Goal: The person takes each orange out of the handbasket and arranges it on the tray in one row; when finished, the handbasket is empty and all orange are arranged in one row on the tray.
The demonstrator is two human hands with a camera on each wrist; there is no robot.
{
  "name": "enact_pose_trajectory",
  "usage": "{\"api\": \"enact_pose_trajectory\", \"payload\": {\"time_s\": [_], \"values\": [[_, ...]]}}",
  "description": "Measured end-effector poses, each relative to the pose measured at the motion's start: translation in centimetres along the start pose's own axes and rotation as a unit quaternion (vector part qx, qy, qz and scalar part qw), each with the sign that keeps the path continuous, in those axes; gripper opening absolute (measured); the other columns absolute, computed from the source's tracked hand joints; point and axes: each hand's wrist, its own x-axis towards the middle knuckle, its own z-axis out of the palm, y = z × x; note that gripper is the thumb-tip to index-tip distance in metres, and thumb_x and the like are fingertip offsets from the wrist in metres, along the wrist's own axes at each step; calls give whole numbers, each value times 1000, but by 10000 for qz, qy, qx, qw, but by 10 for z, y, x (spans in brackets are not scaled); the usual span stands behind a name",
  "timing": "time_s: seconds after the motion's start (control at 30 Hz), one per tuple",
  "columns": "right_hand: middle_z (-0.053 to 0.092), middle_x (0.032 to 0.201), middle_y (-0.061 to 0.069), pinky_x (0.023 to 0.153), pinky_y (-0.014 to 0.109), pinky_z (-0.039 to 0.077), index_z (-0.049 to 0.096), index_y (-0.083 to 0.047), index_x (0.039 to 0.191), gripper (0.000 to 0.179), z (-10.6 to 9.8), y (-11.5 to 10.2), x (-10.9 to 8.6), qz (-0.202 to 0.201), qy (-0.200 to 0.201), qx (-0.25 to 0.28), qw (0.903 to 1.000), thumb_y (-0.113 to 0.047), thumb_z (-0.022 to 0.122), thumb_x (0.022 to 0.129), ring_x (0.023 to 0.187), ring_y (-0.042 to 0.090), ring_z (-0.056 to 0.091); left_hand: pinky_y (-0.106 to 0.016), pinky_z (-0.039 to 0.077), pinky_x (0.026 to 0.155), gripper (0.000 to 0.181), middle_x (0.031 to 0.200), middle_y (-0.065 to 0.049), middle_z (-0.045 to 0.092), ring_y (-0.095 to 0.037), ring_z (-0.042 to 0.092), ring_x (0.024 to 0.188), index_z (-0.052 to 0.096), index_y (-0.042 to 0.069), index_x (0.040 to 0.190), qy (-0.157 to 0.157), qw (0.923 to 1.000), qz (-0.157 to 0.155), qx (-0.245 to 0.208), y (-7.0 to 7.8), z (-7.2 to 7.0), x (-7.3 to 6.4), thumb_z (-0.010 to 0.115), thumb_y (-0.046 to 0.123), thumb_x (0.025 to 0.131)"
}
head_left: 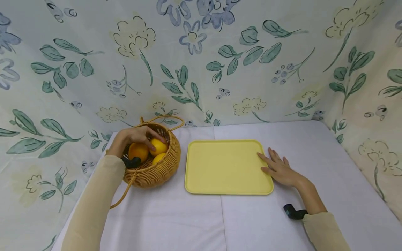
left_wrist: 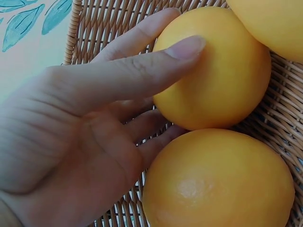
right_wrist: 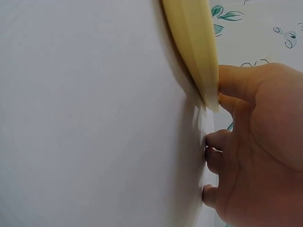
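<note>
In a round wicker basket (head_left: 158,174), my left hand (head_left: 138,136) reaches down among the fruit. Its thumb lies across a smooth round yellow fruit (left_wrist: 222,71), with the fingers curled round the far side. Just below that fruit in the left wrist view is an orange (left_wrist: 218,182), and another yellow fruit (left_wrist: 279,23) shows at the upper right. My right hand (head_left: 281,170) is spread at the right edge of a yellow rectangular tray (head_left: 226,167). The thumb and a finger touch its rim; other fingers rest on the tablecloth beside it.
The basket's thin handles (head_left: 125,193) stick out at its front and back. A white cloth (head_left: 176,223) with a crease down the middle covers the table. Behind hangs a floral curtain (head_left: 188,87).
</note>
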Motion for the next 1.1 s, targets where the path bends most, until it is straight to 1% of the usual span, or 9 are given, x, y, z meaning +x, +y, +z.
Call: {"api": "enact_pose_trajectory", "payload": {"time_s": [0.13,0.33,0.4,0.5,0.63,0.8,0.9,1.1], "values": [[-4,169,35,118,77,-14,31,-9,162,65,0,0,1,7,-3,4,10000,-40,50,108,156,55,-8,-44,45,112,45,153,-11,53,-30,49,134,73,27,132,-10,10000,-2,-44,1,0,-1,83,27,89],[-4,168,35,118,77,-14,31,-9,162,65,0,0,0,-3,12,35,10000,-39,51,108,156,56,-8,-47,43,114,40,153,-11,53,-31,46,137,75,25,128,172,9998,-103,-78,4,2,1,83,26,89],[-4,168,35,118,77,-14,31,-9,162,65,0,0,0,-11,11,43,10000,-39,51,108,156,56,-8,-47,44,114,39,153,-13,53,-31,47,136,76,22,127,214,9997,-68,-84,6,3,1,83,24,89],[-4,168,36,118,77,-14,31,-8,162,66,0,1,0,-32,8,41,10000,-39,51,108,156,56,-8,-45,46,112,38,151,-13,55,-30,50,134,77,21,125,284,9996,-38,-17,6,3,0,84,23,88],[-3,168,37,118,77,-13,32,-8,162,65,0,-1,-1,-59,30,38,10000,-38,51,108,155,56,-8,-43,49,108,41,148,-12,59,-29,53,131,76,22,127,381,9992,35,82,4,3,0,85,23,87],[-3,168,37,117,77,-13,32,-7,161,65,-1,-2,-1,-60,53,29,10000,-38,51,108,155,56,-7,-42,50,107,45,148,-12,59,-29,55,129,76,23,128,536,9984,78,143,2,3,0,86,27,85],[-3,168,36,118,77,-13,31,-9,162,65,-1,-1,-1,-22,29,4,10000,-39,51,108,156,55,-8,-40,50,105,45,148,-12,60,-28,56,127,76,23,127,615,9979,95,178,1,4,0,87,28,84],[-4,168,35,118,77,-13,31,-9,162,65,0,1,1,-32,28,-4,10000,-39,50,108,156,55,-8,-31,51,98,45,146,-12,62,-27,58,126,76,21,128,567,9980,228,188,2,3,0,87,27,84]]}}
